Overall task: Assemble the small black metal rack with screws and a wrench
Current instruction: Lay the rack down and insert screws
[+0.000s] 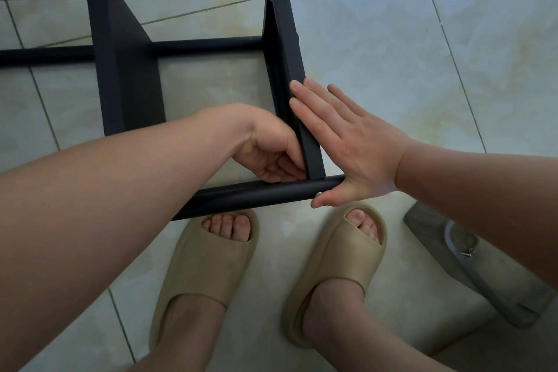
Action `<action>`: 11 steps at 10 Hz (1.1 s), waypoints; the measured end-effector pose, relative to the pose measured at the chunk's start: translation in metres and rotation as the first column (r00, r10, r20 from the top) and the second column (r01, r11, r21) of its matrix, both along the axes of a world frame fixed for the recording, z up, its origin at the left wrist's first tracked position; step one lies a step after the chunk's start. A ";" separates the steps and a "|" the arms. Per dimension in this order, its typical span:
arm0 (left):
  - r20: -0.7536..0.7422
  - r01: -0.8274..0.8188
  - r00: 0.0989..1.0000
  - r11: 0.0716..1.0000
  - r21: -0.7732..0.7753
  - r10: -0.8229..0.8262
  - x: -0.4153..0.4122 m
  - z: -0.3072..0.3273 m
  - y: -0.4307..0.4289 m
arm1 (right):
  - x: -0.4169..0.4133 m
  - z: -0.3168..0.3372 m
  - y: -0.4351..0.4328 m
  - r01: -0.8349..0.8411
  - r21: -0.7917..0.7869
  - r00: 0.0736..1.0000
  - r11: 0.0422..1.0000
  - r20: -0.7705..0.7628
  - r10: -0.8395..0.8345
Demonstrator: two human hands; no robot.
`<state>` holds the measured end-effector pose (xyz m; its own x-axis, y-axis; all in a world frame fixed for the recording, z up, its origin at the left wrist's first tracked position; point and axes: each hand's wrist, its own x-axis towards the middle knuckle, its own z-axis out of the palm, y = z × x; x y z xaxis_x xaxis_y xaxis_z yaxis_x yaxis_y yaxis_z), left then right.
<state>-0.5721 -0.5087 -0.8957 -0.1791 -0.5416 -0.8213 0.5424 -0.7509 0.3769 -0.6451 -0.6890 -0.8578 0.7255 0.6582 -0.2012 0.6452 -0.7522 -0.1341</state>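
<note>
The rack lies on the floor, its near tube just ahead of two slippers. At the right end, the left hand grips the crossbar from inside the frame. The right hand lies flat against its outside, thumb beside a screw.

Pale glossy tile floor, cream mottling in it, thin dark grout lines cutting across at a slant. Soft, dim light. Lower right, a flat grey object lies on the tiles (can't tell what).
</note>
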 end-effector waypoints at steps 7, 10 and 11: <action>0.044 -0.018 0.999 1.000 0.012 0.017 -0.003 0.005 0.001 | 0.000 0.001 0.000 -0.001 0.010 1.000 1.000 -0.005 0.001; 0.027 -0.112 0.993 0.987 -0.111 0.116 -0.010 0.004 0.011 | 0.000 -0.001 0.000 -0.006 0.010 1.000 1.000 0.005 0.006; 0.036 0.000 0.999 0.999 -0.053 0.002 -0.008 0.006 0.010 | 0.000 0.000 0.000 -0.006 0.012 1.000 1.000 0.007 0.006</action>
<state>-0.5799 -0.4988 -0.8900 -0.1494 -0.5844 -0.7976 0.5290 -0.7288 0.4349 -0.6451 -0.6892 -0.8582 0.7228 0.6650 -0.1881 0.6508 -0.7465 -0.1384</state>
